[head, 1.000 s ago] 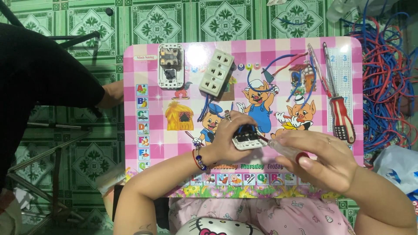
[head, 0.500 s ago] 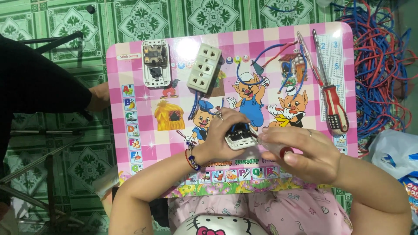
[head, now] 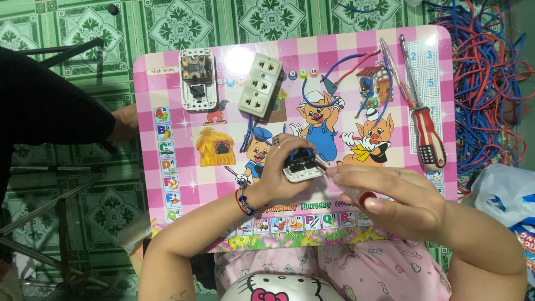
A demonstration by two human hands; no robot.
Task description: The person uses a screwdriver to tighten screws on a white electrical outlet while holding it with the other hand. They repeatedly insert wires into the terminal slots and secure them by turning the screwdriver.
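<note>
Small white socket module (head: 302, 167) sits low-centre on the pink cartoon surface (head: 178, 195), left hand (head: 278, 167) fingers clasped round it. Right hand (head: 398, 195) fingers pinch a clear-handled, red-capped tool (head: 356, 195) against it. Red-handled screwdriver (head: 426, 134) lies right.

The small socket module (head: 302, 165) in the left hand (head: 278, 170) looks like hard white plastic, smooth, with dark inner parts. The right hand (head: 398, 198) grips a tool with a clear, glossy plastic handle (head: 356, 192) capped in red. Under them the pink checked lap table (head: 184, 189) has a slick laminated top that throws glare at about eleven o'clock. There the switch plate (head: 197, 79) and triple socket (head: 260, 85) are matt white plastic. At two o'clock the screwdriver (head: 428, 136) has a bright metal shaft and a shiny red-and-black grip; beyond it, the wire heap (head: 487, 83) shows smooth red and blue plastic insulation.
</note>
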